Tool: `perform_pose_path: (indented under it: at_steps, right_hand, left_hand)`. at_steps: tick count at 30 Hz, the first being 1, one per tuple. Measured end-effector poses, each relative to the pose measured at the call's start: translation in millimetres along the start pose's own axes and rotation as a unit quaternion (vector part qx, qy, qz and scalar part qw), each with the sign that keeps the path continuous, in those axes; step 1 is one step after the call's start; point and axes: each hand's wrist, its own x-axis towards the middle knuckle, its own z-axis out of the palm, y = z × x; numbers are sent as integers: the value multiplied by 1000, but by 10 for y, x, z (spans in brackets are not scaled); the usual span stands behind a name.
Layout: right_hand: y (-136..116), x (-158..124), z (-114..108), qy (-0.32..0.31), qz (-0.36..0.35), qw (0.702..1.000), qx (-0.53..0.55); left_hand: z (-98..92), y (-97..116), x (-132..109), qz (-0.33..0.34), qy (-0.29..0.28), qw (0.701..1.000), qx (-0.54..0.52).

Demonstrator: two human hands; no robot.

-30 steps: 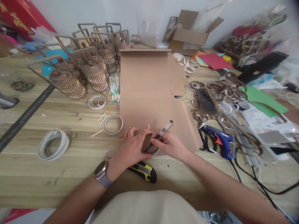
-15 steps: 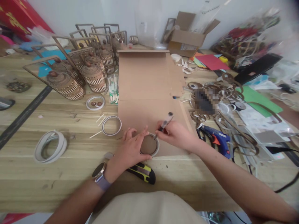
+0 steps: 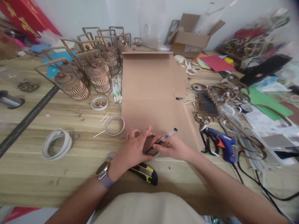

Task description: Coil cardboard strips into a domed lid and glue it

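Note:
My right hand (image 3: 174, 146) is closed round a pen (image 3: 168, 135), its tip down inside a thin round ring (image 3: 157, 154) near the front of a cardboard sheet (image 3: 147, 87). My left hand (image 3: 132, 147) holds this ring against the cardboard, thumb at its near side and index finger toward its far side. Part of the ring is hidden behind both hands. Just below the left hand lies a black and yellow utility knife (image 3: 146, 174), partly covered by the wrist. Another white ring (image 3: 115, 125) rests beside the cardboard's left edge.
Several lantern-like bamboo pieces (image 3: 98, 77) with handles stand at the back left. A pale strip coil (image 3: 56, 144) lies left. On the right are a blue glue gun (image 3: 223, 143), its cable, and tangled brown strips (image 3: 254, 144). An open box (image 3: 190, 43) stands behind.
The pen has moved from the ring's upper right edge toward its lower inside, tilting more to the right. My left hand keeps its hold on the ring. The view has shifted slightly.

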Motion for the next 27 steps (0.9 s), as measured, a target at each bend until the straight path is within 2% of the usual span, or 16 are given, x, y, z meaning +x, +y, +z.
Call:
perform_pose_path:
  at_steps: [4,7,9,11,14,16,17,18,20,23,25,27]
  right_hand:
    - [70,42,45,29,-24,999,1]
    - [117,44,38,66,-94,993,-30]
    - [152,14,23,73,-149,982,-92]
    - [186,-42,13,73,-195,959,-192]
    - [190,-156,19,98,-230,901,-355]
    - [133,-237,26,124,-232,871,-416]
    - [85,-275,24,129,-226,867,-425]
    - [27,-307,17,132,-217,873,-417]
    - [-96,-353,-15,140,-178,905,-361]
    - [-224,-363,-78,184,-74,947,-254]
    - [-247,-329,-97,191,2,961,-201]
    - [-232,-272,-79,177,43,970,-158]
  left_hand:
    - [3,6,-8,0,10,1000,9]
    - [-3,12,-9,-3,9,1000,14]
    - [-7,16,-5,-2,7,1000,10]
    - [-7,15,1,0,2,1000,6]
    - [-4,8,7,-1,-6,1000,6]
    - [-5,0,8,0,-9,1000,7]
    - [-6,-3,7,2,-10,1000,7]
    - [-8,-6,5,4,-10,1000,6]
    - [-12,-8,3,8,-10,1000,3]
    - [-18,-7,4,11,-10,1000,0]
    - [-19,-7,6,13,-9,1000,5]
    - [-21,-7,7,11,-7,1000,12]
